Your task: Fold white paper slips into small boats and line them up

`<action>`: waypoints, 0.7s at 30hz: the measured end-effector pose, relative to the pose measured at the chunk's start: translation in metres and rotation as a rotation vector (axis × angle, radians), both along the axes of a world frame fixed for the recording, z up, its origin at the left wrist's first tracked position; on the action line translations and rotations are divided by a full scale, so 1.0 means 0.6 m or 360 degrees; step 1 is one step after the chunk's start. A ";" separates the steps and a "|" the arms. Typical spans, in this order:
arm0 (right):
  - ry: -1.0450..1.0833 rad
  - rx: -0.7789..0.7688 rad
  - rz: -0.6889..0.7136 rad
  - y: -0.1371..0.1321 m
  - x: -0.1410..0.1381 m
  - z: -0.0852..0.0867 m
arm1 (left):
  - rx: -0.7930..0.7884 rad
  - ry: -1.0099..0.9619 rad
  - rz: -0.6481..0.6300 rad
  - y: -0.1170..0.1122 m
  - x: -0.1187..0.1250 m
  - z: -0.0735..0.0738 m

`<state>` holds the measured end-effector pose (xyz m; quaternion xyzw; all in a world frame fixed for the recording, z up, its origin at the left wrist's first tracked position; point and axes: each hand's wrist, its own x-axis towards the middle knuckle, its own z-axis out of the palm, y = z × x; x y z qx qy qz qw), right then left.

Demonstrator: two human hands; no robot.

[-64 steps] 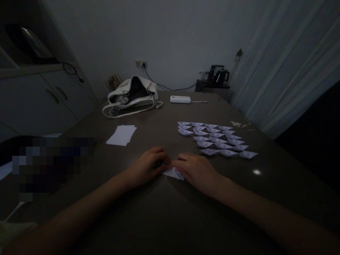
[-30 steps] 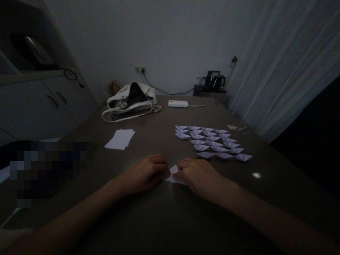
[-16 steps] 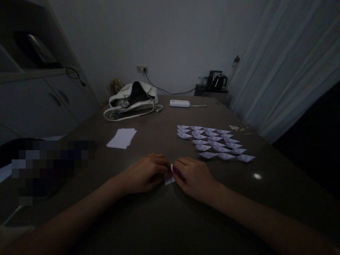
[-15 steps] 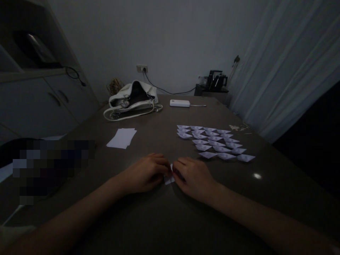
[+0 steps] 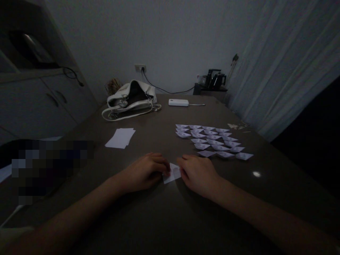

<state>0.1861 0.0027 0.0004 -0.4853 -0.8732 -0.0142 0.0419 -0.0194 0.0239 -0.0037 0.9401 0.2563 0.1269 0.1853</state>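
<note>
The small paper (image 5: 172, 173) lies flat on the table (image 5: 170, 219), held at both edges, probably so it cannot slide. The left hand (image 5: 145, 172) curls knuckles-up, its fingertips bunched on the paper's left edge. The right hand (image 5: 198, 173) closes likewise on the right edge, and both forearms lie low. Beyond the paper to the right sit rows of folded pieces (image 5: 212, 140). Beyond it to the left are blank sheets (image 5: 120, 137), and farther off a handbag (image 5: 131, 99).
</note>
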 end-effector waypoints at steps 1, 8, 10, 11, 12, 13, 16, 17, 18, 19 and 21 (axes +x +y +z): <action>-0.0018 -0.0011 -0.0028 -0.001 0.000 0.001 | 0.0000 -0.0001 0.0003 0.000 0.000 0.000; -0.0041 -0.0085 -0.0248 0.004 0.005 0.003 | -0.0010 -0.0026 -0.0019 0.003 -0.002 -0.005; -0.0078 -0.0088 -0.0325 0.010 0.011 0.003 | -0.0012 -0.0002 -0.0012 0.003 -0.003 -0.004; -0.0091 -0.0075 -0.0377 0.013 0.014 0.004 | -0.0015 0.0010 -0.0006 0.002 -0.003 -0.004; -0.0079 -0.0075 -0.0389 0.016 0.016 0.003 | -0.0019 0.0021 0.0001 0.002 -0.003 -0.003; -0.0042 -0.0063 -0.0384 0.017 0.018 0.003 | -0.0024 0.0028 0.0003 0.001 -0.003 -0.001; 0.0179 0.0016 -0.0246 0.015 0.017 -0.002 | -0.0035 0.0028 -0.0001 0.000 -0.002 0.001; 0.0241 0.0023 -0.0173 0.013 0.015 -0.004 | -0.0036 0.0022 -0.0003 0.000 -0.002 0.001; 0.0281 0.0021 -0.0122 0.011 0.012 -0.007 | -0.0035 0.0016 -0.0003 0.000 -0.001 0.001; 0.0295 0.0005 -0.0080 0.008 0.009 -0.009 | -0.0034 0.0011 -0.0002 0.000 -0.002 0.000; 0.0273 -0.0023 -0.0027 0.004 0.003 -0.013 | -0.0037 0.0000 -0.0002 0.002 -0.003 -0.002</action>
